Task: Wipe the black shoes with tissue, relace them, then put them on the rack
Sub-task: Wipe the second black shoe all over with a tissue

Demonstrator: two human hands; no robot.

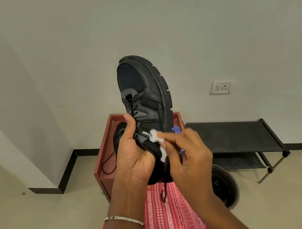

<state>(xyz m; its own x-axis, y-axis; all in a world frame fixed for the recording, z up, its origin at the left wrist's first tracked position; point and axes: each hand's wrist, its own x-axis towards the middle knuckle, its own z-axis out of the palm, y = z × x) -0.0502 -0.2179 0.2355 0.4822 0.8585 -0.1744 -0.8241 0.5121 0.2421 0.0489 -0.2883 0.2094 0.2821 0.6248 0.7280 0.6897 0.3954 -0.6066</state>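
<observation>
Head view: the left hand [133,156] gripped 1 black shoe [142,88] around its heel, toe raised, while the right hand [191,153] pinched a white tissue [154,136] against the shoe's side, so this looked like the wiping step. The next move likely called for turning the shoe to reach unwiped faces. The 2nd shoe [120,131] lay on a reddish wooden stool [104,152]. A low black rack [234,137] stood against the white wall, below a wall socket [220,87].
</observation>
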